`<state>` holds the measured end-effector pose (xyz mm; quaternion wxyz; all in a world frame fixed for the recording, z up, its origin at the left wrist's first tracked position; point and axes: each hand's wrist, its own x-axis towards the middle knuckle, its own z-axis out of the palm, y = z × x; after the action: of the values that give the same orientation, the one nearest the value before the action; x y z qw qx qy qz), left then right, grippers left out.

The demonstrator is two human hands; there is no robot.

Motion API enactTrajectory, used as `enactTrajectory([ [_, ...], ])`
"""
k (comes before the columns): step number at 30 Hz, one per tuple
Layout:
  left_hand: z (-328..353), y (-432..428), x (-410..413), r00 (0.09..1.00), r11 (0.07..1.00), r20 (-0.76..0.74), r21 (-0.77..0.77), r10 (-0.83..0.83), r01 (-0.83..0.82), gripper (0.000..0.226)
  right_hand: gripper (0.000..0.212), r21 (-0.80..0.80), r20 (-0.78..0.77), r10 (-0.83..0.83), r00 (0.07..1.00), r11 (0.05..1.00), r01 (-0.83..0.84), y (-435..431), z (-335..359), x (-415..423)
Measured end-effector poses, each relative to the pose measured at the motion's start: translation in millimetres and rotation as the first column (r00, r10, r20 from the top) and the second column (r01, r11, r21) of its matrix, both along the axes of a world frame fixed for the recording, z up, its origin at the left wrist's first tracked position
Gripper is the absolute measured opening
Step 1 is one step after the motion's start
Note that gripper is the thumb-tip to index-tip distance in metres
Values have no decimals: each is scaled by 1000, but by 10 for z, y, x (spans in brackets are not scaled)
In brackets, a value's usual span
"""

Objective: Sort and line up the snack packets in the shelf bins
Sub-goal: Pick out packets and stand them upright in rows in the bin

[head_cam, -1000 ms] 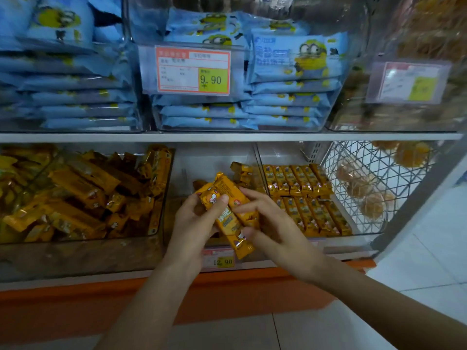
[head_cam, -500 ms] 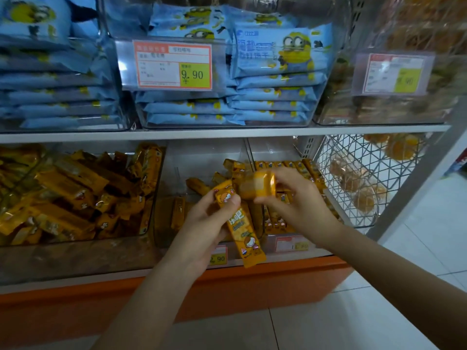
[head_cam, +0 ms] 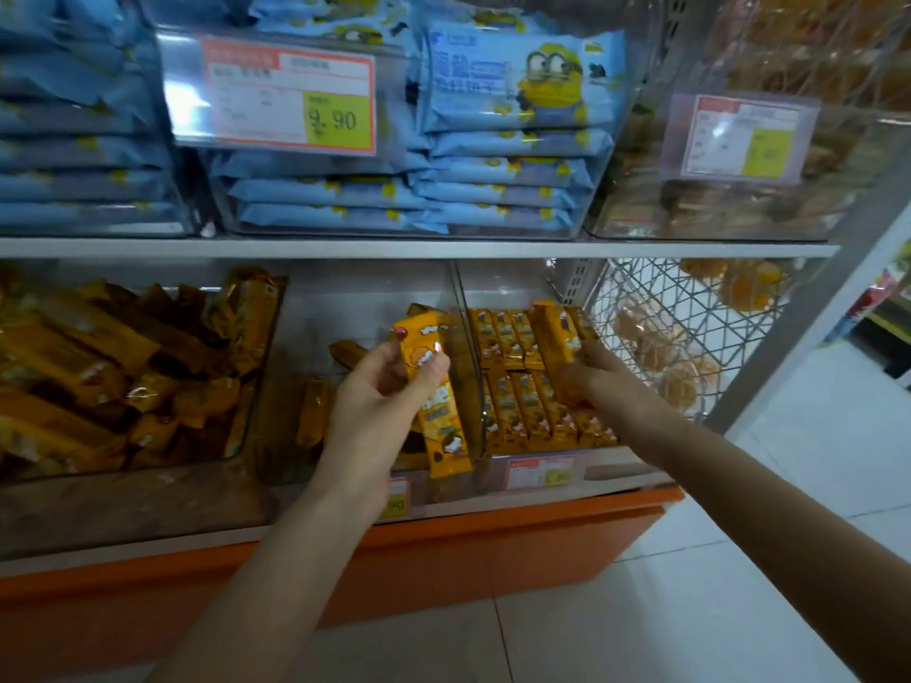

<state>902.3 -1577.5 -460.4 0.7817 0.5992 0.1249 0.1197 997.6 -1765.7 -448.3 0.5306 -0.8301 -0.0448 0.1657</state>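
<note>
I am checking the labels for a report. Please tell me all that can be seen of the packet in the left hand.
The packet is long, narrow and glossy, seemingly plastic film, orange-yellow with a cartoon figure and white lettering too blurred to read. It looks sealed and whole. It is held nearly upright, top leaning slightly left, in front of the middle clear bin. The left hand grips its middle, thumb across the front; nothing else plainly touches it.
</note>
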Motion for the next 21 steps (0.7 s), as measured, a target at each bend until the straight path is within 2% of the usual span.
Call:
enactTrajectory([
  [4, -22, -67, 84, 999, 997, 51, 78, 20, -24, 42, 48, -168, 133, 59, 989, 985, -36, -136, -39, 8],
  [6, -18, -155, 139, 996, 987, 87, 157, 26, -39, 37, 54, -227, 226, 56, 973, 974, -3, -219, -73, 39],
  [8, 4, -268, 190, 992, 974, 125, 223, 5, -33, 26, 50, -295, 248, 25, 968, 954, 51, -327, -136, 139],
  [11, -2, -404, 270, 987, 941, 158, 338, -31, -24, 27, 33, -427, 264, -52, 963, 889, 165, -487, -243, 351],
  [14, -21, -479, 350, 985, 927, 164, 375, -44, -22, 29, 30, -478, 216, -104, 971, 856, 198, -562, -343, 513],
  [18, -56, -508, 430, 986, 923, 166, 382, -23, -43, 35, 40, -582, 86, -91, 992, 804, 125, -532, -512, 648],
  [21, -92, -485, 429, 988, 914, 152, 404, -17, -46, 30, 19, -638, -39, 15, 999, 769, -36, -467, -554, 653],
])
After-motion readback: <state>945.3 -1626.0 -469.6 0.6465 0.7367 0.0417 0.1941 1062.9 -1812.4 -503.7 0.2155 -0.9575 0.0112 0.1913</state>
